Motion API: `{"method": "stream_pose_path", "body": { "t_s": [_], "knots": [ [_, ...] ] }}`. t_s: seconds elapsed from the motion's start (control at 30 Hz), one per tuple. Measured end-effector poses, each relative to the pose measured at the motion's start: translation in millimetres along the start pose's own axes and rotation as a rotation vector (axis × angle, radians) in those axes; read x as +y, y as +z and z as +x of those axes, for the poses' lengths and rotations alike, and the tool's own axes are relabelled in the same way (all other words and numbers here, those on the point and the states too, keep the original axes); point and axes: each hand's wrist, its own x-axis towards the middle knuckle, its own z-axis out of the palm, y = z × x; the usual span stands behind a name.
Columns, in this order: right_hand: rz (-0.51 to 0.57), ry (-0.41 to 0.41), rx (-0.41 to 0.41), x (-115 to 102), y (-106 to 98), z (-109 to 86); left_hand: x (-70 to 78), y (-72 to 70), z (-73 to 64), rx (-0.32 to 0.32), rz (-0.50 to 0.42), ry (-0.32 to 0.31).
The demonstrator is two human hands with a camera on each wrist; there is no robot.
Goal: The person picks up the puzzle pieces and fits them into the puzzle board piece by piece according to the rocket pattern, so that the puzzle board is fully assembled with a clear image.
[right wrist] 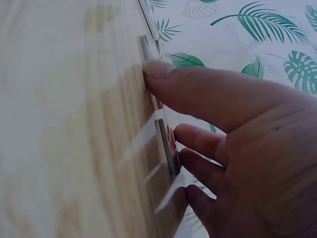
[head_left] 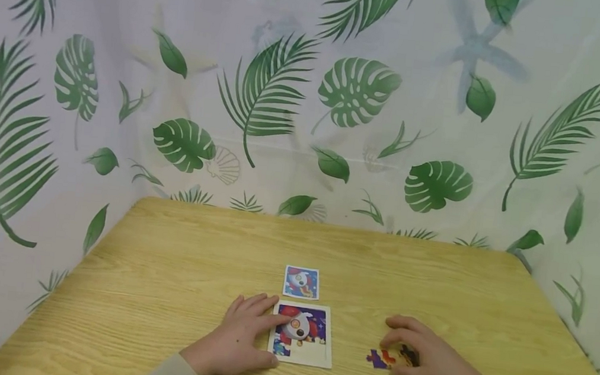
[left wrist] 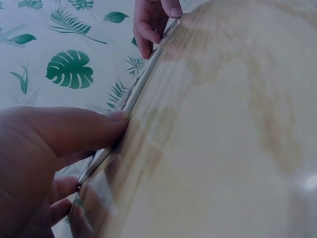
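Observation:
A framed jigsaw puzzle lies flat on the table, showing a white and red cartoon figure on purple, with a bare patch at its lower right. My left hand rests along its left side: the index finger reaches over the picture and the thumb is by the lower left corner. To the right, my right hand curves loosely around several loose puzzle pieces, purple and orange, lying on the table. In the right wrist view the thumb touches the edge of one piece, and the fingers lie beside another piece.
A small picture card with a similar design lies just beyond the puzzle. The wooden table meets a leaf-patterned curtain at the back and both sides.

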Motion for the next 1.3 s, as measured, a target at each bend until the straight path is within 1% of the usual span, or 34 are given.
{"method": "stream_pose_path", "body": {
  "t_s": [0.1,0.2,0.5,0.77,1.0,1.17,1.3],
  "knots": [
    [0.007,-0.048,0.012,0.3,0.9,0.2,-0.9,-1.0,-0.8,0.007,0.013,0.006],
    [0.013,-0.063,0.021,0.5,1.8,-0.5,-1.7,-1.0,-1.0,0.007,0.018,0.013],
    [-0.02,-0.049,0.034,1.0,2.9,1.7,-0.9,-1.2,-0.8,0.006,0.004,0.013],
    [-0.017,-0.035,0.03,-1.8,3.4,2.6,-0.4,-2.9,-2.1,-0.001,-0.015,0.009],
    [-0.072,-0.027,0.042,-6.6,4.7,5.4,-0.5,-3.7,-3.3,0.0,-0.01,0.014],
    [-0.096,-0.039,0.059,-7.1,3.8,5.6,-0.8,-4.5,-2.7,-0.008,-0.007,0.012],
    [-0.092,-0.061,0.061,-7.2,2.2,6.3,-0.9,-4.4,-2.1,-0.008,-0.006,0.01]
  ]
}}
